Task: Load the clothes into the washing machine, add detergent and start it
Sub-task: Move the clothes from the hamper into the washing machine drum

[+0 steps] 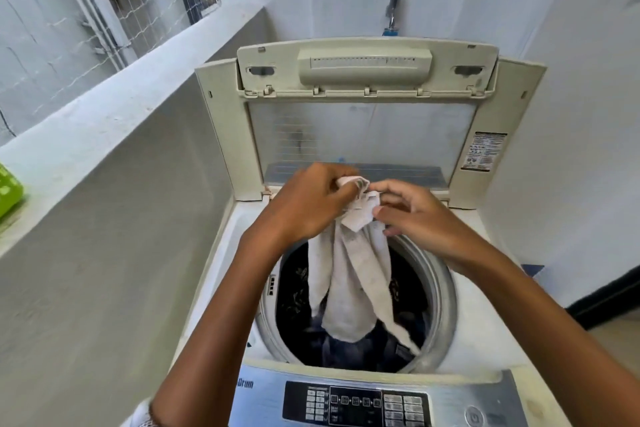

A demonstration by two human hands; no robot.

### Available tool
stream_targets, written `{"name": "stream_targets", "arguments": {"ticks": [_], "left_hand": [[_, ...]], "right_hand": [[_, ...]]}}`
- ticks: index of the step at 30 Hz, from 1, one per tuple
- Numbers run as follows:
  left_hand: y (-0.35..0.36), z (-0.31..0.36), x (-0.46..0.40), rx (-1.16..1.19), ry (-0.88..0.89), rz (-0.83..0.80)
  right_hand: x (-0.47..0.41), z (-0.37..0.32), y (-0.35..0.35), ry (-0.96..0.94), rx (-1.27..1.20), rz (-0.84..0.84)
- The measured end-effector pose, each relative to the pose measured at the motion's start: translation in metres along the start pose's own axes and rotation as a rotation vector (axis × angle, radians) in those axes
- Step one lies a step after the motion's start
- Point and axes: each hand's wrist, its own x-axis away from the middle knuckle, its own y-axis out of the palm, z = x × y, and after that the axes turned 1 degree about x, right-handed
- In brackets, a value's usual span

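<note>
Both the left hand (304, 204) and right hand (415, 215) pinch the pale garment (349, 281) at its top, its length hanging straight down into the drum (440, 274) directly below

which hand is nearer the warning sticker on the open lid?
Right. The right hand pinches the pale garment below-left of the warning sticker; the left hand grips it farther left.
</note>
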Motion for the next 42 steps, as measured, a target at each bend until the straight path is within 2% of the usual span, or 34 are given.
{"name": "stream_targets", "arguments": {"ticks": [4,7,10,14,16,21,28,33,42], "left_hand": [[0.003,-0.01,-0.002,-0.192,-0.069,0.052],[0.012,-0.029,-0.002,-0.269,-0.116,-0.004],[0.033,-0.064,-0.003,-0.247,-0.257,-0.193],[0.068,-0.114,0.01,-0.213,-0.464,-0.526],[0.08,-0.132,0.023,-0.222,-0.547,-0.589],[0.095,-0.147,0.044,-0.099,-0.565,-0.529],[0.124,-0.114,0.059,0.109,-0.467,-0.497],[0.164,-0.069,0.059,0.302,-0.413,-0.518],[0.253,0.042,-0.003,0.453,-0.196,-0.443]], "right_hand": [[-0.011,0.011,0.022,-0.002,-0.008,-0.099],[-0.016,0.027,0.04,0.037,0.003,-0.161],[-0.019,0.053,0.064,0.14,0.045,-0.254],[-0.02,0.101,0.082,0.3,0.264,-0.586],[-0.016,0.12,0.08,0.383,0.353,-0.66],[-0.007,0.14,0.066,0.48,0.245,-0.527],[0.026,0.142,0.035,0.423,0.051,-0.262],[0.065,0.147,-0.005,0.436,-0.125,-0.059],[0.118,0.173,-0.119,0.411,-0.317,0.371]]}}
